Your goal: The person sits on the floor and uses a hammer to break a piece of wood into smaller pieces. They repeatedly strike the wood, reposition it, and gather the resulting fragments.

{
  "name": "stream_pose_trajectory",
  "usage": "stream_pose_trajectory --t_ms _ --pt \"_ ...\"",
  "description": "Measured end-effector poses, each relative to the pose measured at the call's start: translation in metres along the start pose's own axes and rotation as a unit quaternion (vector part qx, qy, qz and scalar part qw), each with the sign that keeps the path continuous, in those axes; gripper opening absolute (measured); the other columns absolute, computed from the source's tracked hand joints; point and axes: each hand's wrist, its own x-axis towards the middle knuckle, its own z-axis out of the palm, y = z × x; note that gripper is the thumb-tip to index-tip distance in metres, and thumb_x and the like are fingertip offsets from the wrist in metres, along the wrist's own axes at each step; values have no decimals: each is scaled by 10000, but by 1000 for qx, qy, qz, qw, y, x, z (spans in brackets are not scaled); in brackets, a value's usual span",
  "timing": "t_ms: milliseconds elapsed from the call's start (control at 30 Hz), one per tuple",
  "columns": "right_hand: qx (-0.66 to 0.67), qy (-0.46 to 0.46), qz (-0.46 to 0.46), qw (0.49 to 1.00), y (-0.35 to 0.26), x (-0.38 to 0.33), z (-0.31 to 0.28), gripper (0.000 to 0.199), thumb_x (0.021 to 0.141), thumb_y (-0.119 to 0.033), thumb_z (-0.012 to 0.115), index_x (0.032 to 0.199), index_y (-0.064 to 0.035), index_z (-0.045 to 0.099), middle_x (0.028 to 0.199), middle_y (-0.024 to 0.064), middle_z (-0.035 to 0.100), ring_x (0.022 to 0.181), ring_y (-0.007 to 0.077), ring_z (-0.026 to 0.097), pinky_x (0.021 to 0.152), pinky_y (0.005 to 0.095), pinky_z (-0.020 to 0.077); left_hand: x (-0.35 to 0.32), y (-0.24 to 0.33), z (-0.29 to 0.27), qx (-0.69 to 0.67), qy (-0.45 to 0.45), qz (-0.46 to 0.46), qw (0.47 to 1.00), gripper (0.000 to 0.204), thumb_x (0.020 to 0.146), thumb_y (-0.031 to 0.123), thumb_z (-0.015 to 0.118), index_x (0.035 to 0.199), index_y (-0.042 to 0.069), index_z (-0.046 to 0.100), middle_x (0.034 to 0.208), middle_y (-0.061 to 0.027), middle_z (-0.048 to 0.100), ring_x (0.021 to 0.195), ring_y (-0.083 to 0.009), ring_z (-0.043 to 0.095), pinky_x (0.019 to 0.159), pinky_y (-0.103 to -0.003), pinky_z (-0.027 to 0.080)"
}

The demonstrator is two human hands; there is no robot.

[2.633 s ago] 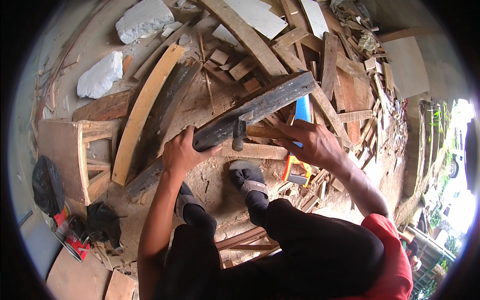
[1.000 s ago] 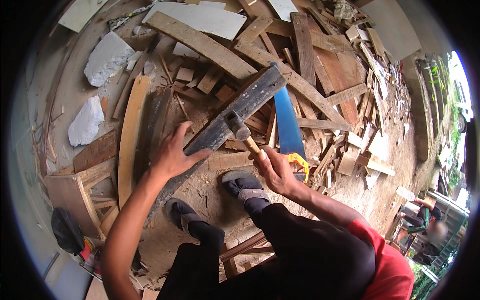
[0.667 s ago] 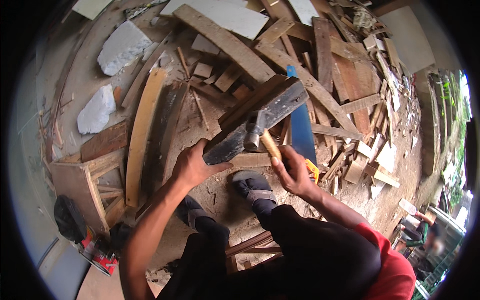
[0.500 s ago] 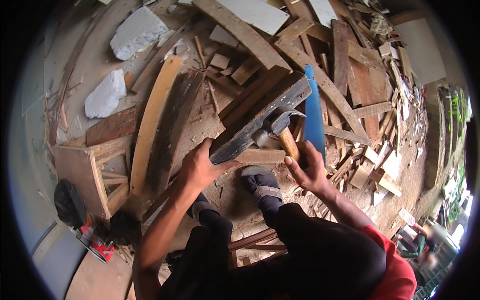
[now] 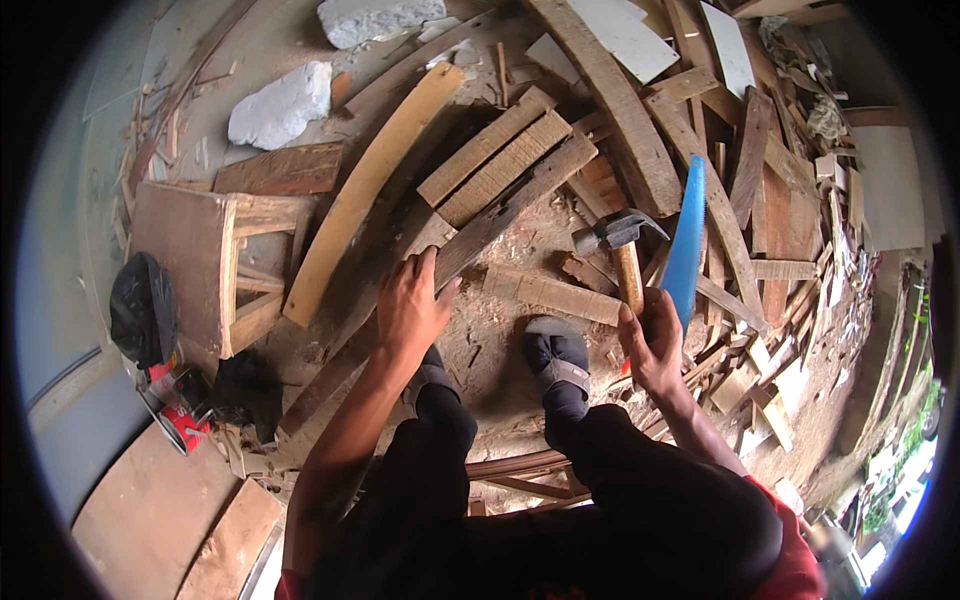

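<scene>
My right hand point(image 5: 656, 342) is closed around the wooden handle of a claw hammer point(image 5: 622, 232), its dark metal head up. My left hand point(image 5: 412, 312) grips the near end of a weathered board point(image 5: 522, 203), thumb on one side and fingers on the other. Lying against that board on its far side are two shorter wooden blocks point(image 5: 500, 165). A blue handsaw blade point(image 5: 688, 240) points away from me just right of the hammer. Across the ground between my hands lies a short wood offcut point(image 5: 550, 292).
A wooden box frame point(image 5: 225, 265) stands at left beside a long curved plank point(image 5: 375, 190). White rubble chunks point(image 5: 282, 103) lie at the far left. Scrap planks point(image 5: 765, 215) heap up on the right. A black bag point(image 5: 143, 310) and red can point(image 5: 182, 428) sit at lower left.
The board has come down from its raised, tilted position, with my left hand still at its near end. The hammer has moved away from the board, and its handle stands more upright.
</scene>
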Motion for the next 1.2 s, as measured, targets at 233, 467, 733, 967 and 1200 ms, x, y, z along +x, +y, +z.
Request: stream_pose_trajectory --t_ms 233,467,733,967,1200 --pt "-178 -7 2 984 15 1 11 382 933 -262 673 1136 36 548 802 105 613 698 127 556 635 307 476 -16 -26 40 16 -26 37 999 461 759 204 791 1109 40 540 1060 -152 583 1023 -346 574 893 -461 459" --pt "-219 -36 15 975 21 -3 22 290 913 -189 662 1115 -11 555 858 177 658 724 237 653 663 361 510 -11 -28 46 -9 -32 28 999 500 769 230 783 1107 44 465 1053 -169 565 1023 -346 577 889 -450 460" --pt "-210 -49 52 975 14 -2 21 318 906 -188 660 1149 -27 534 892 208 678 793 307 684 727 390 525 1 -20 31 -79 -174 -88 978 791 836 520 691 1340 -55 491 1240 -290 612 1118 -445 606 963 -472 488" --pt "-2 -35 102 994 27 1 21 343 963 -199 635 1176 14 471 913 168 637 724 217 633 659 374 513 18 -30 24 -131 -260 -172 941 1097 675 663 782 1377 -109 445 1350 -333 518 1278 -421 515 1055 -441 444" --pt "-96 26 12 995 17 20 13 332 994 -208 594 1200 13 458 986 178 645 831 218 641 706 379 521 14 -26 32 -58 -215 -116 968 943 753 559 746 1360 -105 463 1240 -333 590 1165 -448 581 997 -470 475"
